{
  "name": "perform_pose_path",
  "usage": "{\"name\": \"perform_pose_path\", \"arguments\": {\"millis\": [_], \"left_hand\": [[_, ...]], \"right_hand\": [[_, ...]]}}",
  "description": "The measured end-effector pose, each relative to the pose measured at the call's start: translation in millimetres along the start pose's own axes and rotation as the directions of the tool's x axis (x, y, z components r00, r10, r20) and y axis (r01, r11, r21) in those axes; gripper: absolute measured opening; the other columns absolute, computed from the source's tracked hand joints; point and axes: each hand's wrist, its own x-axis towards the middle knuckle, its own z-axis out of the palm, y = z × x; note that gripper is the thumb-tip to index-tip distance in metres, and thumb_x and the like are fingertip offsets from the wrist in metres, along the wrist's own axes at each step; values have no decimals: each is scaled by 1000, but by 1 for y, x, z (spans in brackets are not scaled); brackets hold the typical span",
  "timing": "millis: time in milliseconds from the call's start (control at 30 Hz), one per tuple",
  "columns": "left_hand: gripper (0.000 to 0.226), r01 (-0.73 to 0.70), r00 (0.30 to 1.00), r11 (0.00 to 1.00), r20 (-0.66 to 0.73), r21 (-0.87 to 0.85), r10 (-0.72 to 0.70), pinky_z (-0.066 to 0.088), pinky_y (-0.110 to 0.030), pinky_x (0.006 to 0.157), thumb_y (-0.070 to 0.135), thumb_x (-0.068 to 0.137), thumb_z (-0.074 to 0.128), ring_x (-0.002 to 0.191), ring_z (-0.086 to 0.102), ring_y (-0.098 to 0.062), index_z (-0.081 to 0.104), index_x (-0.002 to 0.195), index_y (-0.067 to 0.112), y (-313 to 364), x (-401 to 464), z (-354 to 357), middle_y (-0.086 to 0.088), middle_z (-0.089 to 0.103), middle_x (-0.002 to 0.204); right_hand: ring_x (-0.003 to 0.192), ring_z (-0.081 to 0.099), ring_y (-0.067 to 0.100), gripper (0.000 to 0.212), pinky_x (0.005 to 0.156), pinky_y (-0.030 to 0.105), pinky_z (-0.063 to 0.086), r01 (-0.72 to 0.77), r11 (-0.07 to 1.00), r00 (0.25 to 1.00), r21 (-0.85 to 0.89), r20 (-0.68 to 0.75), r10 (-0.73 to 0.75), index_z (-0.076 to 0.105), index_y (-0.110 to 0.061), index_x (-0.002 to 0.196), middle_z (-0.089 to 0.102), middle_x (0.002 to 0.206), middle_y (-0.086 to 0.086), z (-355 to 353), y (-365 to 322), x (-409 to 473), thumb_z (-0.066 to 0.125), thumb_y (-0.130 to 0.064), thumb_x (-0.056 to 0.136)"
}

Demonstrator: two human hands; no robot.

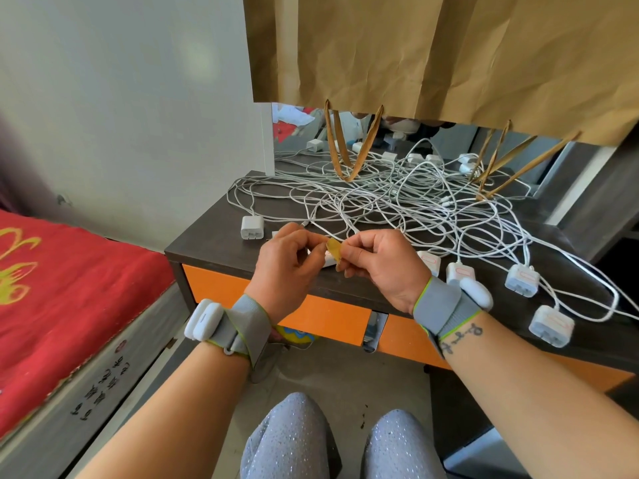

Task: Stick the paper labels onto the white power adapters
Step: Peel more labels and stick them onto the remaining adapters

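**Both hands pinch a yellow slip over the desk edge**

The left hand [288, 257] and the right hand [378, 259] meet above the front edge of the dark desk [207, 243]. Each has its fingers curled, and the thumb and fingertips of both nip a small yellowish paper slip [333, 249] held between them. Whether this slip is a label or its backing cannot be told. Just under the hands a white piece [328, 261] shows, mostly hidden by the fingers.

Four white adapters lie along the desk's right front: one [429, 262] beside the right hand, the next [458, 273] partly behind the wrist device, a third [522, 281] further right, and a fourth [551, 326] at the near edge. Each bears a label with a red outline on its top face. Another adapter [251, 228] lies well to the left of the hands; its visible face is plain white.

A tangle of white cables [397, 198] covers the middle of the desk. A brown paper bag [432, 53] hangs above, its handles [349, 143] dangling toward the cables. Below the top are orange drawers [328, 316]. A bed with a red cover [69, 292] stands to the left. Both wrists wear grey straps with white devices [204, 319].
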Motion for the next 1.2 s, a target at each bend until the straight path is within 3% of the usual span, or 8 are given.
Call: {"name": "perform_pose_path", "arguments": {"millis": [233,567,733,800,867,933,1033,1200], "left_hand": [[12,30,996,986,88,-165,-15,42,-25,64,7,88,59,72,52,-26,65,82,15,-1,0,-8,-16,60,85],[9,-197,980,972,8,127,197,30,-9,55,5,85,59,53,40,-2,67,84,3,-9,-2,-10,-8,56,81],[15,-39,999,996,9,-74,39,39,-10,59,12,90,57,62,48,-10,70,87,20,-5,1,-15,-2,59,83],[16,55,997,986,57,-159,-46,51,-30,72,17,91,56,74,57,-24,70,86,24,-4,3,-16,-8,64,90],[17,128,988,965,108,-228,-106,51,-47,80,19,91,55,84,60,-35,70,84,25,-3,3,-18,-11,67,93],[17,168,981,949,142,-268,-134,51,-45,79,20,91,56,83,63,-31,70,82,25,-3,3,-20,-9,70,88],[13,185,974,945,182,-270,-138,51,-27,68,23,87,61,70,61,-11,70,78,24,-3,3,-24,-1,70,76],[11,210,957,937,253,-280,-139,51,-44,76,23,86,63,76,60,-23,71,82,18,-5,4,-29,-18,70,85]], "right_hand": [[56,53,15,20,61,29,39,-72,983,995,171,79,59,63,-5,73,62,59,3,-2,-1,0,52,-1,89],[53,51,15,20,60,30,38,-86,980,994,177,81,72,62,-5,73,62,52,-2,-1,1,0,50,0,89],[56,54,14,22,62,30,40,-32,992,997,121,79,22,64,-10,71,65,54,-3,-3,1,0,53,-1,88],[57,55,13,21,61,26,44,13,996,996,84,86,-20,65,-11,71,65,57,-3,-2,0,0,54,-1,87],[56,58,8,21,56,18,47,47,997,993,56,102,-53,65,-11,72,66,58,-4,-2,-1,-1,55,0,87],[54,59,4,21,54,13,46,70,997,991,26,113,-73,64,-11,72,65,58,-4,-2,-3,-1,55,2,87],[53,59,1,22,53,12,45,82,996,990,-24,119,-79,63,-11,73,63,64,4,-2,-6,-2,55,3,87],[51,56,2,21,52,11,43,78,995,989,-54,128,-71,63,-11,72,62,64,7,-3,-9,-3,55,2,87]]}}
